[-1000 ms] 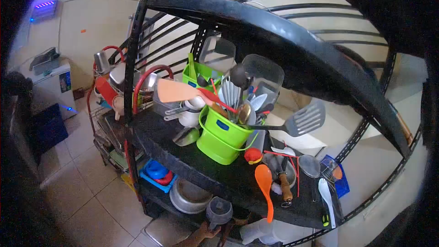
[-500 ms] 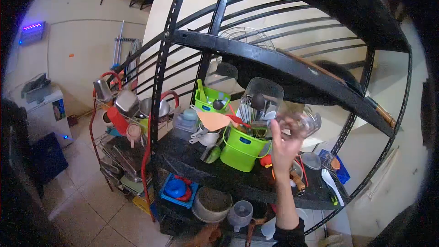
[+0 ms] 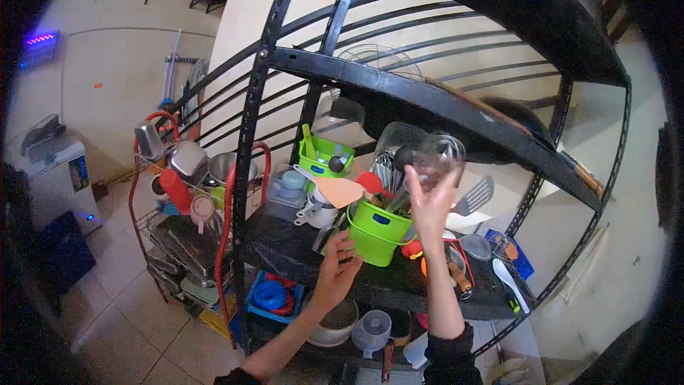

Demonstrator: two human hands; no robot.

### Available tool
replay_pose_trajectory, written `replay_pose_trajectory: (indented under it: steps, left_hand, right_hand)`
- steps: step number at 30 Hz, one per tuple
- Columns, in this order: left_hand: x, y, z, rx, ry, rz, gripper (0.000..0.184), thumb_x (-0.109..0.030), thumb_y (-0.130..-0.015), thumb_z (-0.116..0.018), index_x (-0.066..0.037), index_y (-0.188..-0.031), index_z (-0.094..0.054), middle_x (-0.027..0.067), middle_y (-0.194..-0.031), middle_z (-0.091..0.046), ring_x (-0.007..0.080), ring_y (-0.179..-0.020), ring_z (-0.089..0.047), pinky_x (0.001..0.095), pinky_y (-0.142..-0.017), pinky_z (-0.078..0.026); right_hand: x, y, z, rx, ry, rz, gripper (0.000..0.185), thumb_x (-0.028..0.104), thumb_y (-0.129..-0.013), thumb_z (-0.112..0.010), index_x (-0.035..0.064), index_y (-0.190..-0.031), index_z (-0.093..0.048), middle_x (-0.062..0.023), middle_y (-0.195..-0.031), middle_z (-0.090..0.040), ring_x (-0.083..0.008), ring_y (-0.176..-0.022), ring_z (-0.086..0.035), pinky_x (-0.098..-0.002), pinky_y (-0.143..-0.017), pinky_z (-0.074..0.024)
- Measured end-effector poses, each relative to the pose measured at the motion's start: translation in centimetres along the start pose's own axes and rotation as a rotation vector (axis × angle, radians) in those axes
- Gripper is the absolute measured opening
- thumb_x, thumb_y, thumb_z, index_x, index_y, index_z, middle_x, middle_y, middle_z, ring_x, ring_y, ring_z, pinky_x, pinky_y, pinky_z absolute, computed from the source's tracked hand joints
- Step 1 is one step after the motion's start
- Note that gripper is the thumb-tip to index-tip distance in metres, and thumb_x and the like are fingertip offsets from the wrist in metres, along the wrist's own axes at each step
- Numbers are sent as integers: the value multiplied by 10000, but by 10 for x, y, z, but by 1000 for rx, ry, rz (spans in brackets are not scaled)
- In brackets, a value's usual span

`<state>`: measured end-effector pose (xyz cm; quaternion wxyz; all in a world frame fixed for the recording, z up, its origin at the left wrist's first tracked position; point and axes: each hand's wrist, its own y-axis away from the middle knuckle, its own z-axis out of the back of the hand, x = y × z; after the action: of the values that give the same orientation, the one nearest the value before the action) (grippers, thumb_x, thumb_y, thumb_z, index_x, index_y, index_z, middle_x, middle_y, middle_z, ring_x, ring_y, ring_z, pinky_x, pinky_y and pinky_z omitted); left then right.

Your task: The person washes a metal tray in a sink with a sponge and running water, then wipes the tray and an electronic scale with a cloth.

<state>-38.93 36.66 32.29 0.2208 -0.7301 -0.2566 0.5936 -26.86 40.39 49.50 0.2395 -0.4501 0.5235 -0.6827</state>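
My right hand (image 3: 433,203) is raised over the right side of a green bucket (image 3: 377,239). Its fingers curl round a clear, rounded object (image 3: 442,153), too blurred to name. My left hand (image 3: 337,271) is empty, its fingers apart, just left of the bucket's lower part. Inside the bucket stand a whisk (image 3: 385,171), a dark ladle (image 3: 404,157) and other utensils. A grey slotted turner (image 3: 476,196) slants out beside my right wrist; its handle end is hidden. Left of the bucket lie a peach-coloured flat scoop (image 3: 340,191) and white measuring cups (image 3: 319,212).
A black metal rack (image 3: 299,242) carries everything, with a shelf bar (image 3: 427,93) above my hands. A second green bucket (image 3: 329,153) stands behind. A white spoon (image 3: 509,281) and a blue tray (image 3: 519,260) lie at right. Left is a red-framed trolley (image 3: 135,192).
My left hand has risen from the bottom edge to beside the bucket. My right hand has moved slightly left and up with the clear object. The grey slotted turner now shows plainly.
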Motion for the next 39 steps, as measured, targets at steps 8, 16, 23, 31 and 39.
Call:
replay_pose_trajectory:
  steps: [8, 16, 23, 31, 39]
  left_hand:
    - [-2, -16, -10, -80, 172, -21, 622, 1, -842, -536, -84, -1362, -203, 165, -1293, -370, 230, -1144, -439, 297, -881, -429]
    - [-62, 19, 27, -47, 317, 115, 548, 34, -867, -456, -55, -1358, -229, 168, -1291, -378, 260, -1158, -423, 343, -961, -355]
    - [-143, 113, 73, 46, 666, 444, 511, -245, -895, -475, -66, -1337, -289, 118, -1258, -444, 242, -1100, -485, 338, -985, -314]
    - [-83, 178, 112, -133, 350, 683, 499, -262, -884, -485, -72, -1312, -313, 104, -1208, -471, 239, -1081, -498, 351, -970, -323]
    - [-40, 178, 100, -122, 210, 794, 487, -279, -873, -496, -78, -1287, -337, 90, -1158, -497, 237, -1061, -511, 365, -955, -332]
  right_hand:
    - [-16, -18, -45, 226, 374, 6, 472, 268, -744, -676, 46, -1048, -391, -225, -713, -608, -428, -709, -594, -475, -635, -467]
    - [-17, 4, -47, 206, 385, 74, 423, 270, -755, -674, 32, -998, -423, -198, -684, -603, -364, -632, -607, -436, -563, -461]
    - [-56, 12, -17, 140, -42, -179, 407, 255, -749, -677, 0, -1001, -484, -212, -815, -616, -353, -729, -614, -407, -645, -470]
    - [-71, 51, -32, 356, 482, -154, 413, 305, -741, -659, -20, -964, -538, -216, -827, -619, -391, -770, -600, -470, -687, -473]
    - [-8, 76, 44, 353, 340, -199, 373, 167, -743, -671, -13, -1050, -563, -175, -842, -637, -281, -672, -631, -400, -630, -495]
